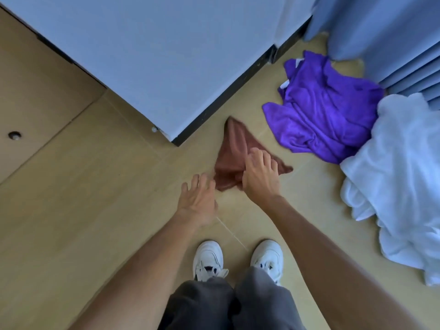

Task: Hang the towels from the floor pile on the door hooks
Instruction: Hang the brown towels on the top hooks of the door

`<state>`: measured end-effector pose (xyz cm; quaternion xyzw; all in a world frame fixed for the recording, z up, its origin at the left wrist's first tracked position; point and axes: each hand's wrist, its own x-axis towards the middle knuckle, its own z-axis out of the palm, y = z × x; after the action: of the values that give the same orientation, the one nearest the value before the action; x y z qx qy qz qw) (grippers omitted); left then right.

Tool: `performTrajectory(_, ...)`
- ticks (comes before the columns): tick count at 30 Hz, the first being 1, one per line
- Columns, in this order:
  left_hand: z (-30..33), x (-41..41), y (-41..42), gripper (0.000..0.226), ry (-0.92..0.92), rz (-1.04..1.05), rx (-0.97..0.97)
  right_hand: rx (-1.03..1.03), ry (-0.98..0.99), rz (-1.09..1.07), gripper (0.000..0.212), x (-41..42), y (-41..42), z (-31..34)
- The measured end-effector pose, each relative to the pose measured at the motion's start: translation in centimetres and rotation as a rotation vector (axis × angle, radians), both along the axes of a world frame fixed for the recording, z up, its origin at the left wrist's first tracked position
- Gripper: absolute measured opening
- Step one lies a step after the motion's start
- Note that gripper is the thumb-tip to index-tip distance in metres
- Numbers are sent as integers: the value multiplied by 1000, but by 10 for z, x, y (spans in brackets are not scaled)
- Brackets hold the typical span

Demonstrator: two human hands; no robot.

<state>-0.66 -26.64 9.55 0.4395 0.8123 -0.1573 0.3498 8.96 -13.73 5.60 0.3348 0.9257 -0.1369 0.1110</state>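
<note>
Two hands reach down ahead of me: my left hand (pixel 198 201) hovers with fingers spread, just left of the brown towel (pixel 232 154), which my right hand (pixel 259 176) pinches; farther right, the purple towel (pixel 326 108) and white towel (pixel 400 177) lie on the floor (pixel 95 186).
</note>
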Motion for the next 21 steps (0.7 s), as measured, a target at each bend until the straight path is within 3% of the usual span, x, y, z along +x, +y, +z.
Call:
performTrajectory(5, 178, 5, 38, 44, -42, 29, 98, 47, 126, 105, 29, 9, 33, 211)
performTrajectory(7, 258, -1, 60, 46, -26, 12, 162, 19, 159, 168, 19, 10, 49, 306)
performTrajectory(9, 338, -11, 82, 47, -8, -21, 203, -11, 243, 143, 9, 10, 66, 396)
performTrajectory(13, 481, -31, 122, 38, -24, -81, 289, -65, 308, 37, 10, 4, 90, 569)
performTrajectory(17, 584, -36, 150, 20, -85, -97, 416, 29, 465, 52, 13, -1, 98, 706)
performTrajectory(21, 645, -45, 168, 24, 4, -94, 541, 132, 612, -9, 12, 14, 104, 802)
